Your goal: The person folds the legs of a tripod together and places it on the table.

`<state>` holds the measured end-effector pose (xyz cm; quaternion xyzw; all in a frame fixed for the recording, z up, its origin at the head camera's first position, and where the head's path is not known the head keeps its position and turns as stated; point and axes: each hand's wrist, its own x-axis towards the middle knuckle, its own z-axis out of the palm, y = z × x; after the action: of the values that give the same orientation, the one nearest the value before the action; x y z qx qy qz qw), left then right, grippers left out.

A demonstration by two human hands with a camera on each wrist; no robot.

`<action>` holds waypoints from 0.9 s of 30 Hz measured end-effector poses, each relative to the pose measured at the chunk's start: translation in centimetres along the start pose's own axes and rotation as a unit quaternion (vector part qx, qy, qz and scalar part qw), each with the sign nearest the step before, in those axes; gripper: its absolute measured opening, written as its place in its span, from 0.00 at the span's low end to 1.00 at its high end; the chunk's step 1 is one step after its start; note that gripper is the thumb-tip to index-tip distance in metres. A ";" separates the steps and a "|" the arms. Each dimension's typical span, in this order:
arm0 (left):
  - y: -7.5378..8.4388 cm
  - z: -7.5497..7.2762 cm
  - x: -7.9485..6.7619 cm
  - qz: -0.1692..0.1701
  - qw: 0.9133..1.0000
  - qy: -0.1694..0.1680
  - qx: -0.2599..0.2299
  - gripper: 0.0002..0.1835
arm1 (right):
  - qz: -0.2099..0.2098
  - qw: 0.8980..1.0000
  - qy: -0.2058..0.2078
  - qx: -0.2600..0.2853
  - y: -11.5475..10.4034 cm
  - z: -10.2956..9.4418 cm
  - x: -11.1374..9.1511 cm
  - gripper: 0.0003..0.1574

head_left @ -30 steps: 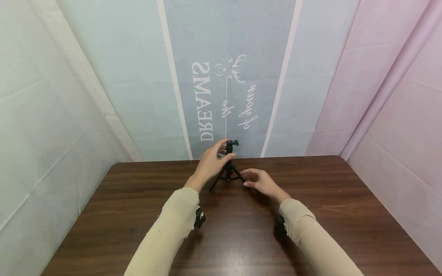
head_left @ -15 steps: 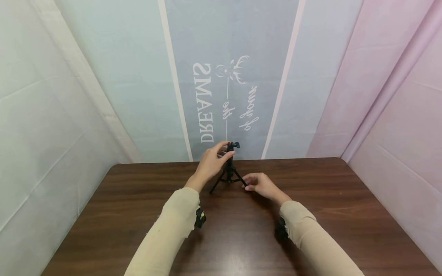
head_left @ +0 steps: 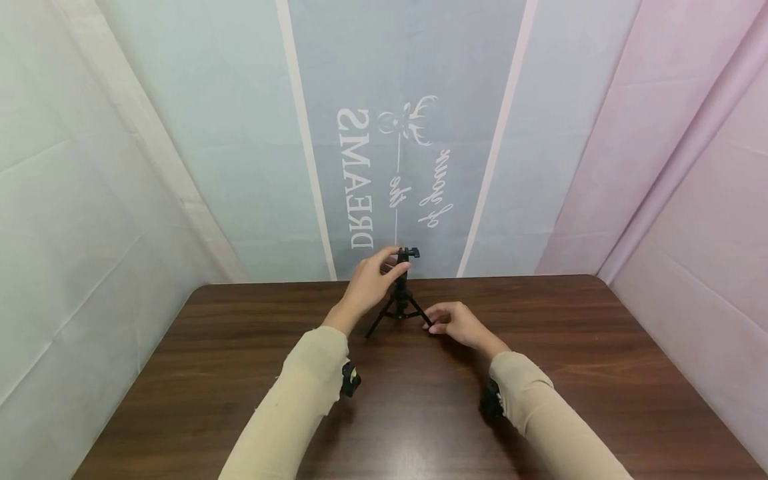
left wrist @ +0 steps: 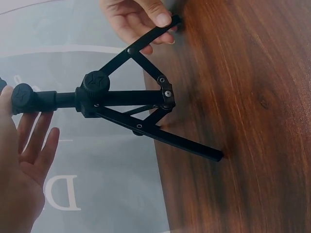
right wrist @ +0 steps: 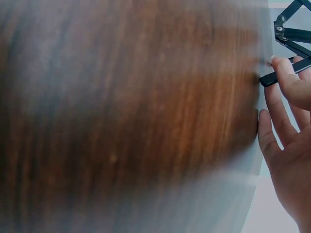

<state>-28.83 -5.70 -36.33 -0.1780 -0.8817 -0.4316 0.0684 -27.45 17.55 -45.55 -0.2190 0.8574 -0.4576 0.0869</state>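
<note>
R hand has moved in, pinching right leg of tripod (upright, far side of table), L hand gripping its top; prob a leg-adjusting step, next move needs steady L hold.

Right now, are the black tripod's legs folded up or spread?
Spread: the tripod's legs slant outward from its central post, and the right hand pinches one.

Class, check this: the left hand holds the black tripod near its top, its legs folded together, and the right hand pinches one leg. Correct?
Not quite: the left wrist view shows the tripod with its legs spread apart, not folded together. The rest stands.
</note>
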 end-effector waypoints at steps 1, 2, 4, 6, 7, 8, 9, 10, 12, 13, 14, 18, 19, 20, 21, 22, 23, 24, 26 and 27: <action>0.0 0.0 0.0 0.000 1.000 0.001 0.002 0.26 | -0.001 1.000 0.002 -0.002 0.0 0.0 0.0 0.14; 0.0 0.1 0.0 0.000 1.000 0.002 0.002 0.25 | -0.002 1.000 0.003 -0.004 0.0 0.1 0.1 0.14; 0.0 0.1 0.0 -0.001 1.000 0.002 0.003 0.26 | -0.003 1.000 0.006 -0.007 0.1 0.2 0.2 0.13; 0.0 0.1 -0.1 -0.004 1.000 0.002 0.000 0.28 | -0.005 1.000 0.006 -0.009 0.0 0.3 0.4 0.12; 0.0 0.1 -0.1 -0.007 1.000 0.002 -0.002 0.28 | -0.004 1.000 0.005 -0.009 0.0 0.3 0.4 0.11; -0.1 0.0 -0.2 -0.008 1.000 0.003 -0.004 0.29 | -0.004 1.000 0.004 -0.009 -0.1 0.3 0.5 0.11; -0.1 0.0 -0.2 -0.010 1.000 0.004 -0.006 0.29 | -0.005 1.000 0.002 -0.007 -0.1 0.3 0.6 0.10; -0.1 0.0 -0.2 -0.010 1.000 0.006 -0.006 0.30 | -0.005 1.000 0.000 -0.005 -0.1 0.3 0.6 0.10; -0.2 0.1 -0.2 -0.011 1.000 0.010 -0.005 0.30 | -0.006 1.000 -0.004 -0.002 -0.1 0.3 0.7 0.09; -0.2 0.1 -0.2 -0.011 1.000 0.012 -0.003 0.30 | -0.003 1.000 -0.005 0.000 -0.1 0.3 0.7 0.08; -0.2 0.1 -0.3 -0.012 1.000 0.015 -0.001 0.29 | -0.003 1.000 -0.006 0.002 -0.1 0.3 0.8 0.08; -0.2 0.3 -0.4 -0.017 1.000 0.023 0.000 0.29 | -0.002 1.000 -0.006 0.002 0.0 0.4 0.9 0.07; -0.2 0.3 -0.4 -0.019 1.000 0.024 -0.002 0.29 | -0.001 1.000 -0.005 0.002 0.0 0.4 0.9 0.07; -0.2 0.3 -0.5 -0.022 0.999 0.025 -0.004 0.29 | 0.000 1.000 -0.003 0.001 0.0 0.4 0.9 0.08; -0.2 0.4 -0.5 -0.025 0.999 0.025 -0.006 0.29 | 0.000 1.000 -0.002 0.001 0.0 0.5 0.9 0.08; -0.2 0.4 -0.6 -0.027 0.999 0.025 -0.007 0.29 | 0.001 1.000 -0.001 0.001 -0.1 0.5 0.9 0.08; -0.2 0.4 -0.6 -0.030 0.999 0.024 -0.008 0.29 | 0.004 1.000 0.000 0.002 -0.2 0.6 0.9 0.08; -0.2 0.4 -0.6 -0.031 0.999 0.023 -0.010 0.30 | 0.001 1.000 0.001 0.001 -0.2 0.6 0.9 0.08; -0.3 0.4 -0.7 -0.034 0.999 0.021 -0.011 0.30 | 0.003 1.000 0.003 0.001 -0.3 0.7 0.9 0.08; -0.3 0.4 -0.7 -0.034 0.999 0.019 -0.012 0.30 | 0.002 1.000 0.004 0.002 -0.3 0.7 0.9 0.09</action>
<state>-28.27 -5.77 -37.02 -0.1399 -0.8806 -0.4476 0.0683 -27.91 16.49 -45.64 -0.2153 0.8573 -0.4600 0.0845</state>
